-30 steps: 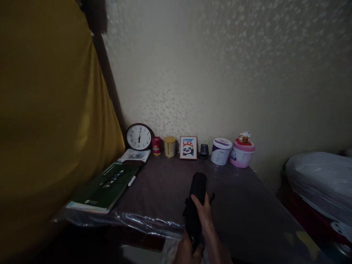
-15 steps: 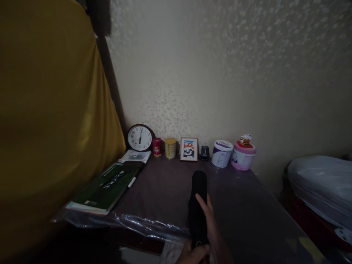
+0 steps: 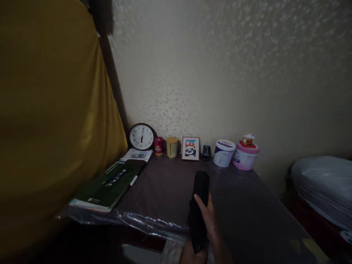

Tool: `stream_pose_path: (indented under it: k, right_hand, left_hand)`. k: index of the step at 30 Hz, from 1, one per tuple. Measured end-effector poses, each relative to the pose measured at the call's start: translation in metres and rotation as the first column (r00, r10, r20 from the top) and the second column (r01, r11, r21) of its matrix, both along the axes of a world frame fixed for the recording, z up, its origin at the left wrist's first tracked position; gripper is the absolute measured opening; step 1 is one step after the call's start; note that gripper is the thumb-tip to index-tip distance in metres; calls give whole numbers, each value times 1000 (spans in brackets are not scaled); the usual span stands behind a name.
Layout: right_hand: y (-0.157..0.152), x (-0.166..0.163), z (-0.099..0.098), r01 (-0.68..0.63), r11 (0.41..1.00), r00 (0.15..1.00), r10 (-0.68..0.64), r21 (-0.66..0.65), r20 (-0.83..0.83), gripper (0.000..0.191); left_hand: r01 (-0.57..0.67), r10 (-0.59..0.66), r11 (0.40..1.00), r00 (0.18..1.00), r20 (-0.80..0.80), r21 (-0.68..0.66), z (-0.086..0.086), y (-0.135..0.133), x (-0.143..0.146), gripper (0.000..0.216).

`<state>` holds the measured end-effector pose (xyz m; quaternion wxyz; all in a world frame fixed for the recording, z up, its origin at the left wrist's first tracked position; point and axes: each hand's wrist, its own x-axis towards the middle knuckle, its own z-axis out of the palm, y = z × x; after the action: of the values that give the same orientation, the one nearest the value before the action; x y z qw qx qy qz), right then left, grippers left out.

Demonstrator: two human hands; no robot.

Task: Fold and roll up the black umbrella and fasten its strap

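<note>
A folded black umbrella (image 3: 201, 183) is held upright, tilted slightly, over the near edge of the table. My right hand (image 3: 209, 216) is wrapped around its middle from the right side, thumb lying across the front. Lower down, my left hand (image 3: 190, 253) is closed around the bottom end, which its fingers partly cover. The dark cloth blends with the shadow, so its folds are hard to make out.
Along the wall on the plastic-covered table (image 3: 165, 187) stand a clock (image 3: 141, 136), a red tin (image 3: 158, 146), a yellow-lidded can (image 3: 172, 147), a panda picture frame (image 3: 190, 149) and two tubs. A green book (image 3: 110, 187) and a white marker (image 3: 134, 180) lie left, beside a yellow curtain (image 3: 63, 110).
The view has shifted slightly. The umbrella's lower end has turned a little, and the pale ring seen there before no longer shows clearly. Both hands keep their hold.
</note>
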<state>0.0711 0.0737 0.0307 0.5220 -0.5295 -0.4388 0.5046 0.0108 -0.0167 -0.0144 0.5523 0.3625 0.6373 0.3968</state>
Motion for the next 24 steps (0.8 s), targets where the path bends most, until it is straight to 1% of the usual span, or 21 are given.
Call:
stream_pose_path:
  k: [3,5,8,11,16,20,24]
  right_hand:
    - [-4,-3,4,-23,1000,999,23,2,-41,73]
    - [-5,-4,5,-27,1000,997,28,7,-66,73]
    - [-3,-5,4,-7,1000,997,7,0,-76,73]
    - [0,-6,1,26,1000,997,-25,7,-72,70]
    - [-2,-10,3,41,999,996,-43,-18,-80,69]
    - [-1,-12,2,70,997,995,-71,-19,-64,68]
    - [4,-10,-5,137,990,987,-139,-30,-85,71]
  left_hand:
    - [46,-42,997,997,-69,63,-3,1,-2,26]
    - [68,-60,994,993,-103,80,-2,1,-4,32]
    - [102,-83,987,985,-152,123,0,0,-7,43]
    - [132,-93,981,963,-254,142,0,0,-9,48]
    - [143,-109,987,929,-353,69,-2,-1,-12,56]
    - [128,-100,991,915,-391,46,4,-4,-13,58]
    - [186,-172,982,865,-472,-17,10,-5,-15,60]
